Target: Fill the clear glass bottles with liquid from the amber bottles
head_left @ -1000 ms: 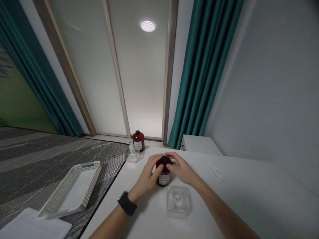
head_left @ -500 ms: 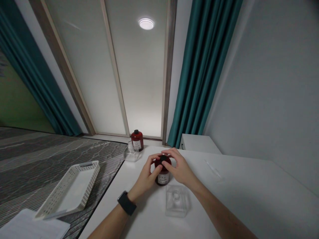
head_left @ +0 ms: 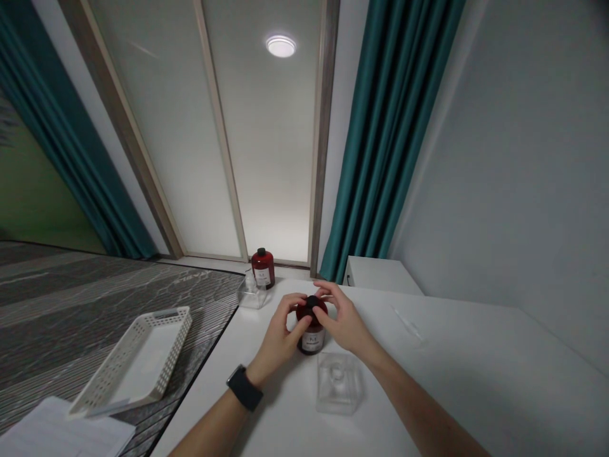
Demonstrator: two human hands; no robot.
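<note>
A dark red bottle (head_left: 313, 340) with a black cap and a pale label stands upright on the white table (head_left: 404, 406). My left hand (head_left: 284, 330), with a dark watch on its wrist, is curved around the bottle's left side, fingertips at its shoulder near the cap. From the right, my right hand (head_left: 340, 317) has its thumb and fingers on the bottle's upper part beside the cap. Both hands are closed on the bottle. Just in front of it lies a clear plastic tray (head_left: 339, 384) with a round shape in its middle.
Another red bottle (head_left: 263, 270) stands at the table's far left corner, beside a clear container (head_left: 251, 294). A thin clear item (head_left: 408, 325) lies on the right. Left of the table are a white perforated basket (head_left: 137, 362) and papers (head_left: 66, 431).
The right hand's fingers have shifted slightly at the top of the bottle, and more of the black cap shows. The left hand and the bottle look nearly the same.
</note>
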